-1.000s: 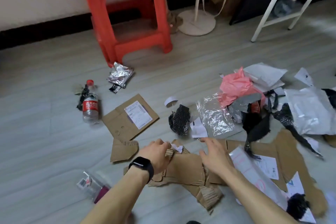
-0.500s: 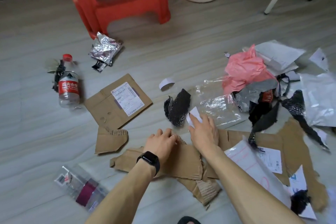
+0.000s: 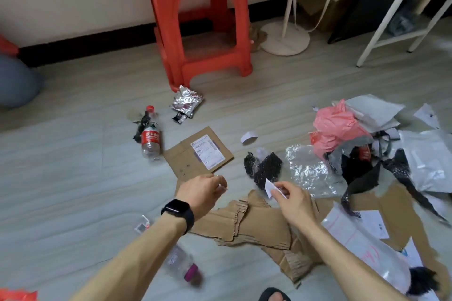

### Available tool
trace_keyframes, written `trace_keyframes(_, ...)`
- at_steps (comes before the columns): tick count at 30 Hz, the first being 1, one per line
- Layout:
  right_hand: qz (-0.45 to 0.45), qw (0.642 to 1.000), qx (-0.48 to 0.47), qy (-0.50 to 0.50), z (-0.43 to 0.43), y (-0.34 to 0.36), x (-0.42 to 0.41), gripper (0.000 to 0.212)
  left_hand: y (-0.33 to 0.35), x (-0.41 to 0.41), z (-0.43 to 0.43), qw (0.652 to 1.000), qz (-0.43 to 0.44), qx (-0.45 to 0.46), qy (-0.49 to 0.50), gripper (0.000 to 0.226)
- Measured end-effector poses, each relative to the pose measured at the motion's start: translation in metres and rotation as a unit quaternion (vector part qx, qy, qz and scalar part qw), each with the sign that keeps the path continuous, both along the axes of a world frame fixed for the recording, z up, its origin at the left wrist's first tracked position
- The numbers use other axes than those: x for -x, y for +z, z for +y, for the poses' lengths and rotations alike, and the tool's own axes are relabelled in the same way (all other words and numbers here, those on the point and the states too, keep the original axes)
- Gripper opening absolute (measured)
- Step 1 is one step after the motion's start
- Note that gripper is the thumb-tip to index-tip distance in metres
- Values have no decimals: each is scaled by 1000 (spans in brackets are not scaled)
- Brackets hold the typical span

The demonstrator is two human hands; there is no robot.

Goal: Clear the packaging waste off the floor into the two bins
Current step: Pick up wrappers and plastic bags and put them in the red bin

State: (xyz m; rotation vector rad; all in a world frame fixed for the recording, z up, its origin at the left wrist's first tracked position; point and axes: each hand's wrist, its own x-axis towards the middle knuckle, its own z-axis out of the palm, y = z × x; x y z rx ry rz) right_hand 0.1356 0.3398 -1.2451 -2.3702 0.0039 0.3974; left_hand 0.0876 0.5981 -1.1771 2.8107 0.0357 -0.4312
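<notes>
right hand [image 3: 293,200] | fingers pinch paper scrap [image 3: 269,187] | left hand [image 3: 203,189] | fingers curled, cannot tell if holding | cardboard [image 3: 264,225] under right hand, on floor [image 3: 73,178]

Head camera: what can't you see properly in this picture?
Head view, all of it:
- Left hand: curled fingers hide whether it holds anything.
- Clear packet: too blurred to tell what it is.
- Label on the cardboard piece: print too small to read.
- Red thing, bottom-left corner: cut off by the frame edge.
- Grey shape, left edge: cut off too.
</notes>
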Motion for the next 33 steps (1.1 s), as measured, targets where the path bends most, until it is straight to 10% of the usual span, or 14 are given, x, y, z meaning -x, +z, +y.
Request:
trace_keyframes(10, -108, 971, -70, 202, 117, 215, 51, 22, 166, 113, 144, 983, -35, -143, 107, 23)
trace_keyframes(16, -114, 890, 63, 437, 215, 288, 101, 39, 206, 220, 210, 963, -75, -144, 213, 23)
trace_keyframes(33, -45, 778, 54, 624, 398, 229, 299, 43, 145, 447, 283, 896, 9, -59, 440, 33)
